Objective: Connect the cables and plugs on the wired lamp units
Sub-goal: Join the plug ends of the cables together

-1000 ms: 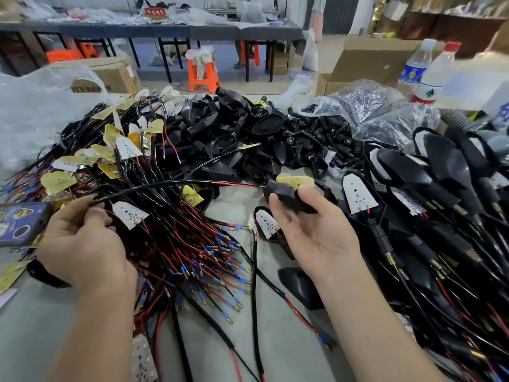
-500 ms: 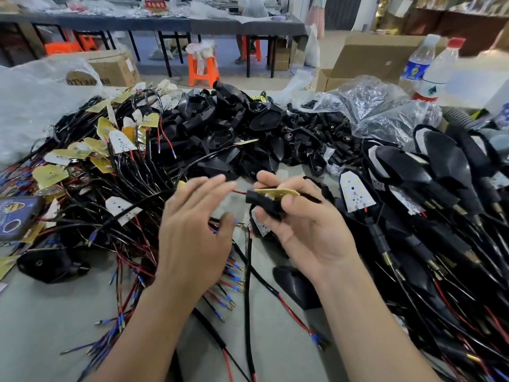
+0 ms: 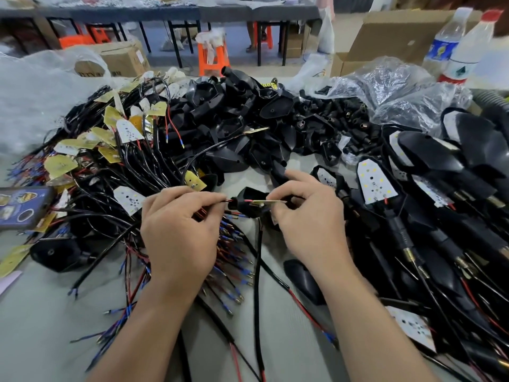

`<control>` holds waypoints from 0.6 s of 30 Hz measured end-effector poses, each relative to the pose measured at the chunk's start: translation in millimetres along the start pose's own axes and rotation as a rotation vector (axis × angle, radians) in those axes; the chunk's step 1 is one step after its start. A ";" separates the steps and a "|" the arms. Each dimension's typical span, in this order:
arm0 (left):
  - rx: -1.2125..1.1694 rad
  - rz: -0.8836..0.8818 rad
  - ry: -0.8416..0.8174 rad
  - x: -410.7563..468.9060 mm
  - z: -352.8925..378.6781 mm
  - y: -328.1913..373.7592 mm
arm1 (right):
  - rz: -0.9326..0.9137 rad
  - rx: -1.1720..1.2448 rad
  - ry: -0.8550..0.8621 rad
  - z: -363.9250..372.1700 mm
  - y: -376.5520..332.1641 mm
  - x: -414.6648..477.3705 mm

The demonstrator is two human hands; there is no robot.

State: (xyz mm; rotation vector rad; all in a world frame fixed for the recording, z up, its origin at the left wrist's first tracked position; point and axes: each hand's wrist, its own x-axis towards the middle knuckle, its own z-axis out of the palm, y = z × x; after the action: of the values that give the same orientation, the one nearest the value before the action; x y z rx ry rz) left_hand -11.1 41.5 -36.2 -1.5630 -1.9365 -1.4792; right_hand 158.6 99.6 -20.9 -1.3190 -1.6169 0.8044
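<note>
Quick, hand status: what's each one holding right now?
Left hand: pinching the red-and-black wire.
Right hand: gripping the black lamp housing.

On the desk, a tangle of wired boards fills the left, a phone at its left edge. A heap of housings lies far centre, a bag right of it, bottles behind. Assembled lamp units crowd the right. Near centre, one housing sits between the left hand, pinching its wire, and the right hand, holding it.
</note>
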 end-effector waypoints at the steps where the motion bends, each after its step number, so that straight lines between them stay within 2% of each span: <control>1: -0.009 -0.045 -0.027 -0.3 -0.7 1.6 | 0.008 0.020 0.002 0.6 0.2 0.7; 4: -0.086 -0.153 -0.139 -1.1 -2.3 2.1 | 0.029 0.155 0.000 1.3 -0.9 2.3; 10: -0.196 -0.149 -0.358 -0.3 -5.1 2.7 | 0.073 0.405 -0.089 3.6 -1.7 2.7; 14: -0.265 -0.162 -0.372 0.9 -0.5 3.9 | 0.082 0.429 -0.145 1.6 2.1 5.3; 18: -0.342 -0.217 -0.247 -1.2 4.4 2.0 | 0.084 0.550 -0.208 -0.5 -1.7 4.7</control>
State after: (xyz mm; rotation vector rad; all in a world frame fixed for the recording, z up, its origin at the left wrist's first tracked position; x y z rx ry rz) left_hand -7.2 44.2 -38.0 -1.7969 -2.1335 -1.8665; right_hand 158.1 103.7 -18.1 -0.9321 -1.3585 1.3599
